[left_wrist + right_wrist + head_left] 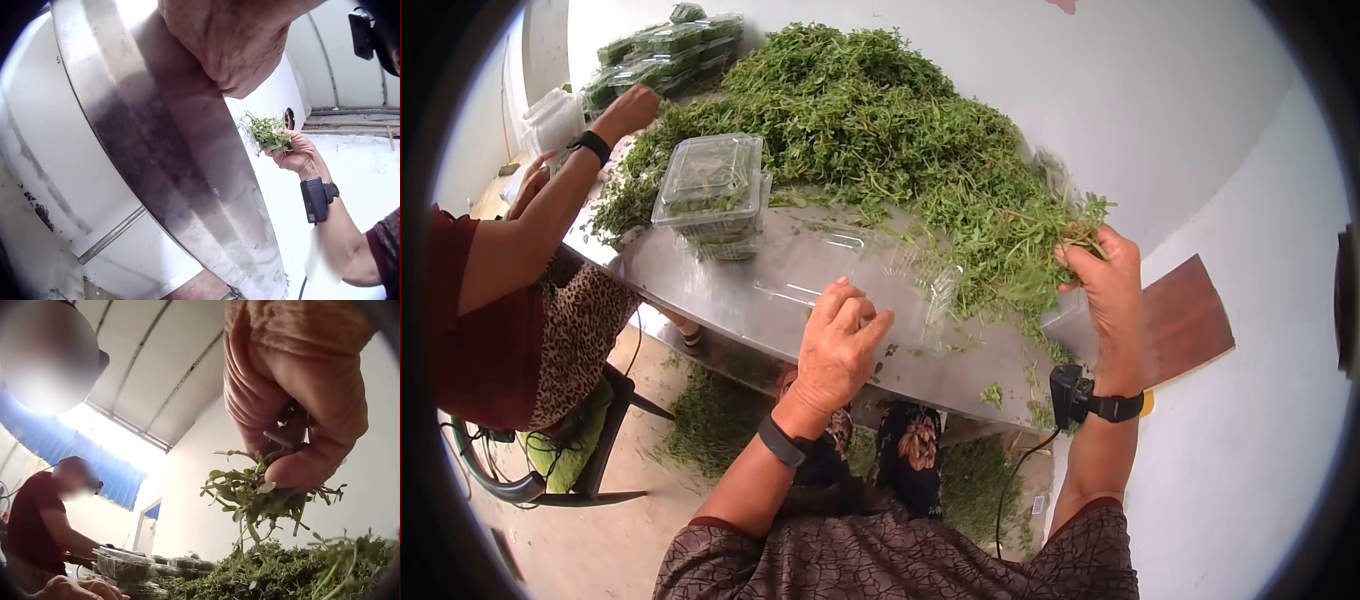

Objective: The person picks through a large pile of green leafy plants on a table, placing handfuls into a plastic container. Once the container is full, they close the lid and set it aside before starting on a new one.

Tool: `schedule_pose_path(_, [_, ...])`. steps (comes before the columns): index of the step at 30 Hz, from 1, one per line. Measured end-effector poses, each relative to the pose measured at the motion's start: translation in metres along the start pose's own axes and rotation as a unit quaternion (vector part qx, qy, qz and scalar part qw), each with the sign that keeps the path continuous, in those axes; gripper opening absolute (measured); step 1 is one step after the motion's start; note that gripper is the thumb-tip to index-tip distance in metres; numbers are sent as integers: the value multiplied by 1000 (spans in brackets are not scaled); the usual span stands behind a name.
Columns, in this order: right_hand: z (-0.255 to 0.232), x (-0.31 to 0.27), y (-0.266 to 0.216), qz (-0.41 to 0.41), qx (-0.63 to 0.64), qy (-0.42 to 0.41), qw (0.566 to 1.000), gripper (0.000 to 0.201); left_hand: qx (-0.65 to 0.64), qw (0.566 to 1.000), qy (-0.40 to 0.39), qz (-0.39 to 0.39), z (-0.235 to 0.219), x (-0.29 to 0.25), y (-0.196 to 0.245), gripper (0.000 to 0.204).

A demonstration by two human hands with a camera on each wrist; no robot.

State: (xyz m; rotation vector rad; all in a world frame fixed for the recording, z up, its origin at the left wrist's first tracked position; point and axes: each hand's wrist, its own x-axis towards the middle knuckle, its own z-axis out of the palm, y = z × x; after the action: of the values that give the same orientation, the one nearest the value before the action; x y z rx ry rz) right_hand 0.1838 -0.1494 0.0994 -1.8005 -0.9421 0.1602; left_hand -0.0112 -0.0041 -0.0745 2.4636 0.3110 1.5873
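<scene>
My right hand (1112, 275) pinches a small bunch of leafy green sprigs (1082, 238) between thumb and fingers, raised at the right end of the heap of greens (870, 120). In the right wrist view, stems and small round leaves stick out around the thumb, with the heap below. My left hand (840, 340) is over the near edge of the steel table, its fingers loosely bent and nothing seen in them. Just beyond its fingertips lies an open clear plastic clamshell box (925, 300). The left wrist view shows only part of that hand above the table edge.
Filled clear boxes (715, 185) are stacked left of the open box. More packed boxes (670, 60) stand at the back left, near another person (495, 300) seated and reaching toward the greens. Loose sprigs (992, 395) lie by the steel table's (700, 285) front edge.
</scene>
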Motion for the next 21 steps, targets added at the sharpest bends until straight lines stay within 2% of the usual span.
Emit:
schedule_pose_path(7, [13,-17,-19,2,25,1,1000,18,1,1000,4,2,-2,1,1,34])
schedule_pose_path(12, [45,-27,-5,15,57,-8,998,16,-7,1000,-1,3,-2,1,0,34])
schedule_pose_path(14, [65,-32,1,6,71,-27,997,20,-8,1000,-2,3,-1,0,0,34])
schedule_pose_path(15, [70,-36,-4,37,19,-54,998,28,-8,1000,1,3,-1,1,0,35])
schedule_pose_path(18, [75,-43,-2,77,55,-73,993,35,-20,1000,-9,4,-5,2,1,35])
schedule_pose_path(20, [68,-40,5,75,62,-74,992,39,-26,1000,-2,0,-2,1,1,38])
schedule_pose_path(21, [66,-39,8,49,62,-65,995,39,-31,999,7,-3,-1,1,1,41])
